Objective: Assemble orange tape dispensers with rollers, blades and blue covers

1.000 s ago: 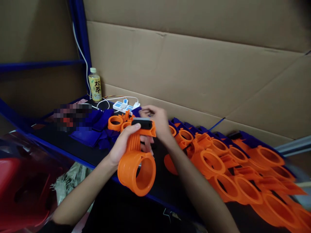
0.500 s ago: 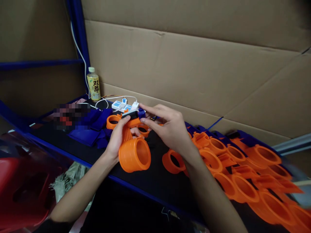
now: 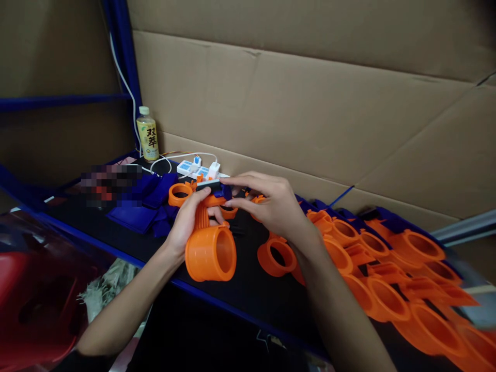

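My left hand [image 3: 185, 222] is closed around the ribbed handle of an orange tape dispenser [image 3: 207, 254], its wide ring hanging toward me. My left thumb presses on a black strip with a pale toothed blade [image 3: 208, 184] at the dispenser's head. At the right end of that head sits a dark blue plastic piece [image 3: 222, 191]. My right hand [image 3: 271, 201] pinches this piece between thumb and fingers. Part of the head is hidden behind my fingers.
Many orange dispensers [image 3: 387, 297] lie piled on the right of the black table [image 3: 256, 305]. Dark blue flat pieces [image 3: 135, 217] lie at left. Behind are a white power strip [image 3: 188, 167], cables and a yellow drink bottle [image 3: 148, 135]. A cardboard wall [image 3: 294, 113] stands behind. A red stool [image 3: 34, 310] is at lower left.
The held dispenser has turned slightly and its ring has shifted a little left and down. More of the toothed blade shows now. My right fingers remain at the blue piece.
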Tool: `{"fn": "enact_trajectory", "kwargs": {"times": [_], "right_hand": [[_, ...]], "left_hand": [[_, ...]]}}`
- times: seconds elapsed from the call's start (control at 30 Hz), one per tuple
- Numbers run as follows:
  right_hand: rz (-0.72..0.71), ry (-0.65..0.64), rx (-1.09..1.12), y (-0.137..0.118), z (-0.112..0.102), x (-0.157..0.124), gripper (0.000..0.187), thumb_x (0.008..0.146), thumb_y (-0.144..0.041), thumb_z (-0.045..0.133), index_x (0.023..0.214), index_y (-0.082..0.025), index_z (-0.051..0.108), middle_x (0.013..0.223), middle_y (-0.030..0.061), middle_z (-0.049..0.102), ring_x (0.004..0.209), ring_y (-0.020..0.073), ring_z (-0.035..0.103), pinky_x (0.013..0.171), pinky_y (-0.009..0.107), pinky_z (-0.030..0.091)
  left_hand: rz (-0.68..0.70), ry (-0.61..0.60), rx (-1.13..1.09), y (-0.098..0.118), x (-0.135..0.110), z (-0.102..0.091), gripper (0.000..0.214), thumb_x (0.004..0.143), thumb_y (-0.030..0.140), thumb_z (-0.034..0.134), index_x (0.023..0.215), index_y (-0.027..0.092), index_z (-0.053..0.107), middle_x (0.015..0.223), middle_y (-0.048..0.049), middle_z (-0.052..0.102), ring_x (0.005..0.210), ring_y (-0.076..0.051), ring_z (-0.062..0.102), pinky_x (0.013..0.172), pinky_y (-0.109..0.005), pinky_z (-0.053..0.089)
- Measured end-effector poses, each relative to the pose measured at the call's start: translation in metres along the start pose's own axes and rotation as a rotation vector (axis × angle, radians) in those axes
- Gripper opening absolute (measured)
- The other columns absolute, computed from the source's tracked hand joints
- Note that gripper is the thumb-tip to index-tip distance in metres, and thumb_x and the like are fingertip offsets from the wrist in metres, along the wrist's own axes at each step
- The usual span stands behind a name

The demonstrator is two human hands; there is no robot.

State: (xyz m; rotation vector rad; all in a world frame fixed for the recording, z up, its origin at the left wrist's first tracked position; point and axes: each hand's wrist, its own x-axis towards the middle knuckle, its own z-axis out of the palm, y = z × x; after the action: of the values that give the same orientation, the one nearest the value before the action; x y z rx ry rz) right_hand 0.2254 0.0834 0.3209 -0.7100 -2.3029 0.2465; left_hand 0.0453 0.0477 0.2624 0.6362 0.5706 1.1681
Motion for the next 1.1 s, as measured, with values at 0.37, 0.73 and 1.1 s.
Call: {"fn": "enact_trajectory", "kwargs": {"times": [0.37,0.73,1.1], "right_hand": [[-0.149,0.040,-0.009,-0.001,-0.003,-0.005,0.029,0.092,-0.021,0.071,0.120,-0.024,0.073,0.119,0.0070,0.074,0.106,0.0193,0.072,0.093,0.035,0.060],[-0.150,0.004,-0.127,-0.002,-0.006,-0.006,0.026,0.094,-0.020,0.067,0.119,-0.022,0.071,0.123,0.0090,0.072,0.114,0.0228,0.069,0.099,0.038,0.058],[-0.160,0.014,-0.146,-0.006,-0.006,-0.006,0.027,0.094,-0.020,0.066,0.120,-0.024,0.072,0.122,0.0083,0.073,0.112,0.0221,0.070,0.097,0.037,0.059]], "left_hand": [[0.366,0.045,0.143,-0.019,0.002,0.000,0.030,0.090,0.047,0.065,0.104,0.021,0.055,0.059,0.0031,0.067,0.049,-0.017,0.067,0.048,-0.024,0.052],[0.404,0.000,0.206,-0.020,0.008,-0.004,0.023,0.088,0.033,0.069,0.102,0.020,0.056,0.061,0.0032,0.068,0.051,-0.017,0.068,0.055,-0.026,0.055],[0.393,0.012,0.305,-0.017,0.008,-0.007,0.029,0.088,0.039,0.068,0.105,0.019,0.056,0.065,0.0001,0.072,0.053,-0.019,0.070,0.054,-0.027,0.054]]}}
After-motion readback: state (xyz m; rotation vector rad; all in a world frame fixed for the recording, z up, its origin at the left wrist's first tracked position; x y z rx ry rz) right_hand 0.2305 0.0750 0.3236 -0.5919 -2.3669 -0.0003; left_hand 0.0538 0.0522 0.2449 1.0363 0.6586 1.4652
